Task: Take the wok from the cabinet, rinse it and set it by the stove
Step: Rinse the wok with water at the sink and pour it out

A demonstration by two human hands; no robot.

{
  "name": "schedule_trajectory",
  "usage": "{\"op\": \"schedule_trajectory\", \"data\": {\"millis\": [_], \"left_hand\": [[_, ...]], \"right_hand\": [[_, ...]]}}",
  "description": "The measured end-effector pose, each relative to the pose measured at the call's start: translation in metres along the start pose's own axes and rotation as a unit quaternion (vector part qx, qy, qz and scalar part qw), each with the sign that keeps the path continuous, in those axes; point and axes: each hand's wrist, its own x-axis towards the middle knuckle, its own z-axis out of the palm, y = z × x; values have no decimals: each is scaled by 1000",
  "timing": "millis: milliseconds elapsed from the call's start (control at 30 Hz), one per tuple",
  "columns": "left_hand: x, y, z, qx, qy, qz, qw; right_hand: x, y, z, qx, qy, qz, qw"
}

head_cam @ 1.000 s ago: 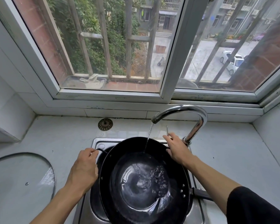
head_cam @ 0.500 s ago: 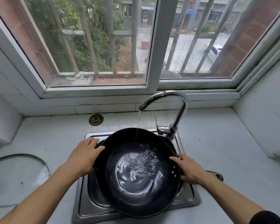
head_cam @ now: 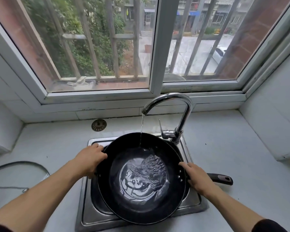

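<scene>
A black wok sits over the steel sink, with a pool of water rippling in its bottom. Water runs from the curved chrome faucet onto the wok's far inner side. My left hand grips the left rim at the small side handle. My right hand rests on the right rim where the long dark handle joins, and the handle sticks out to the right over the counter.
A glass lid lies on the pale counter at the left. A round metal drain strainer sits behind the sink near the window sill. White tiled walls close in both sides.
My right hand left the faucet lever and came down to the wok's right rim by the handle. Water keeps running and the pool in the wok has spread.
</scene>
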Motion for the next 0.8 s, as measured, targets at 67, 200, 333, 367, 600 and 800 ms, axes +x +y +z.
{"op": "schedule_trajectory", "data": {"millis": [67,200,333,367,600,800], "left_hand": [[-4,-1,4,-3,6,-1,1000],[-14,-4,12,-30,21,-2,999],[-21,-5,18,-70,29,-1,997],[-23,-4,20,-78,30,-1,996],[-24,-2,29,-123,50,19,991],[-14,-1,26,-141,66,42,987]], "right_hand": [[-2,0,-4,7,22,-19,1000],[-7,-2,-20,5,51,-49,997],[-9,-3,-41,-41,76,-53,995],[-10,-4,-46,-55,86,-53,993],[-25,-11,-79,-118,141,-68,981],[-36,-9,-94,-150,160,-60,974]]}}
